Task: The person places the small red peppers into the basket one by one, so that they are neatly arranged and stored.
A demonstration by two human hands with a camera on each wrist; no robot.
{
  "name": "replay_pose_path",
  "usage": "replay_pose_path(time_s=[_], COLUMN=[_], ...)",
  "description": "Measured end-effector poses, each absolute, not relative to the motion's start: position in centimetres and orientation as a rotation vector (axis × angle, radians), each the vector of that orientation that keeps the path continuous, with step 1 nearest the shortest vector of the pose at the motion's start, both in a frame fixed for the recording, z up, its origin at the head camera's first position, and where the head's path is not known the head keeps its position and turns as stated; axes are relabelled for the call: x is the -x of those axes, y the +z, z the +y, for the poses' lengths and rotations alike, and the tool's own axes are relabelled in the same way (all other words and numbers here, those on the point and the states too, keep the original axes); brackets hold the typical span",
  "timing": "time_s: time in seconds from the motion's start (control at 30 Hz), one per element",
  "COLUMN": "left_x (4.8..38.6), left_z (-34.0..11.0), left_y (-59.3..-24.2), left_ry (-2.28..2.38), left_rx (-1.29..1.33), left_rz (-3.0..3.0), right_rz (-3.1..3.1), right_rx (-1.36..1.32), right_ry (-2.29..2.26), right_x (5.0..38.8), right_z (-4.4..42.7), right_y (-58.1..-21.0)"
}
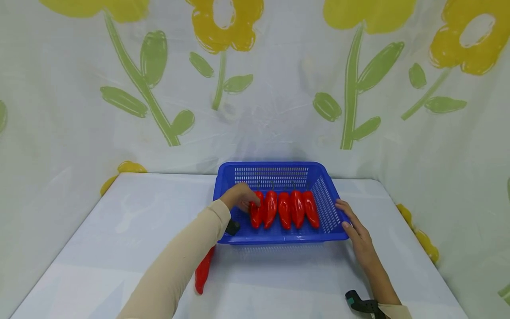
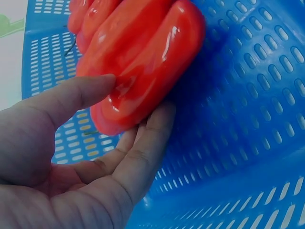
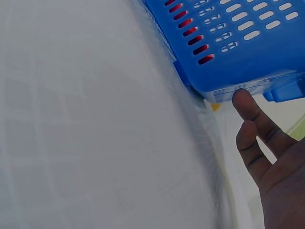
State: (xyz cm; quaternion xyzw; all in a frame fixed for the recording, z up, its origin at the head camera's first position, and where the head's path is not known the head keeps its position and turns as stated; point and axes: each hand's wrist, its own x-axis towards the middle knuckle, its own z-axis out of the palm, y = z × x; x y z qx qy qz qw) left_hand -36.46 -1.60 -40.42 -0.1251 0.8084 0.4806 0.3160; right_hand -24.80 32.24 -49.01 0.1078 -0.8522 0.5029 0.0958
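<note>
Several glossy red chili peppers [image 1: 296,209] lie side by side in a blue slotted plastic basket [image 1: 275,239]. My left hand [image 1: 241,197] reaches inside and pinches the leftmost pepper [image 2: 162,62]. In the left wrist view its thumb presses the near face, while the fingers curl behind and under it. At the basket's right rim rests my right hand [image 1: 360,241], fingertips and thumb touching the edge. The right wrist view shows two of that hand's fingers [image 3: 259,121] extended, loosely bent, beside the basket's outer wall.
Another red pepper [image 1: 204,272] lies on the white table [image 1: 279,283], in front of the basket's left corner and partly behind the left forearm. A flower-printed curtain [image 1: 275,88] hangs behind and around the table. Black wrist devices [image 1: 362,303] are strapped on both arms.
</note>
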Motion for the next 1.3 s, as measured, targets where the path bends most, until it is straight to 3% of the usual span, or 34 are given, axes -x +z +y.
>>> replay_pose_path(time_s=[0.47, 0.7, 1.07, 1.3], left_x=[36.5, 36.2, 34.1, 32.2], left_z=[-2.3, -2.5, -4.9, -7.1], left_y=[-39.4, -38.1, -36.7, -37.6], left_ry=[1.139, 0.956, 1.434, 1.599], left_rx=[0.309, 0.114, -0.126, -0.232], left_rz=[2.353, 2.570, 2.444, 2.442], right_rz=[-2.506, -2.513, -2.497, -2.507], right_rx=[-0.363, -0.342, -0.353, -0.337], right_ry=[1.505, 1.483, 1.524, 1.516], right_x=[25.0, 24.9, 24.9, 24.7], right_z=[31.7, 32.0, 31.8, 31.9], right_y=[-48.6, -48.6, -49.1, -49.0])
